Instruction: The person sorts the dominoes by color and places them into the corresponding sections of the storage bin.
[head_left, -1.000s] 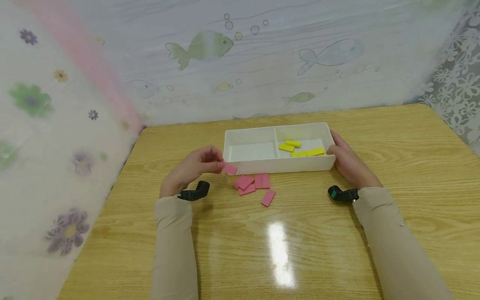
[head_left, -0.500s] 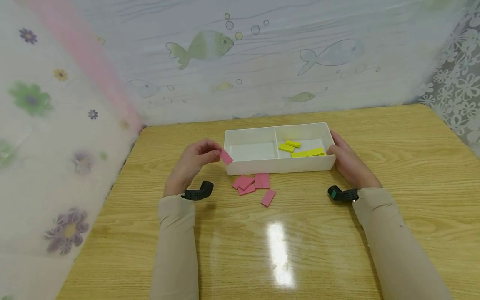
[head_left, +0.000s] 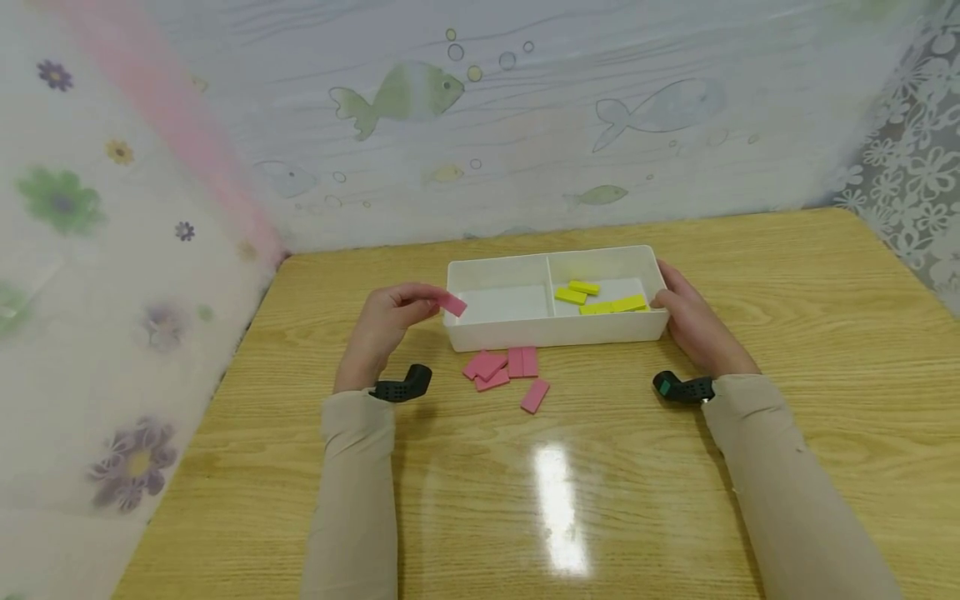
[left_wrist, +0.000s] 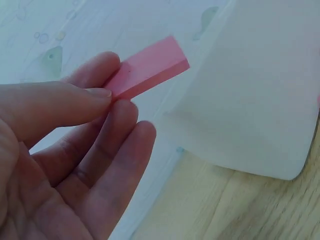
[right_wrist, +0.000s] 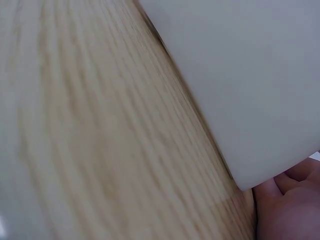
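My left hand (head_left: 386, 323) pinches a pink rectangular block (head_left: 455, 305) between thumb and fingers, at the left end of a white two-compartment box (head_left: 555, 333). In the left wrist view the pink block (left_wrist: 152, 67) sticks out from the fingertips, tilted, with the box wall (left_wrist: 250, 95) beyond it. My right hand (head_left: 693, 321) holds the box's right end, thumb at the front corner and fingers around the side. Only part of that hand (right_wrist: 292, 210) shows in the right wrist view. Several yellow blocks (head_left: 572, 296) lie in the right compartment; the left compartment (head_left: 502, 304) shows a bare floor.
In front of the box, several pink blocks lie on the wooden table (head_left: 480, 483), some overlapping in a heap (head_left: 491, 367). One pink block (head_left: 535, 396) lies apart, nearer to me. A wall covering (head_left: 525, 183) with fish drawings stands behind the table.
My left hand has risen and moved slightly right, bringing the pink block from the box's front left corner up to its left rim. The right hand keeps its hold on the box.
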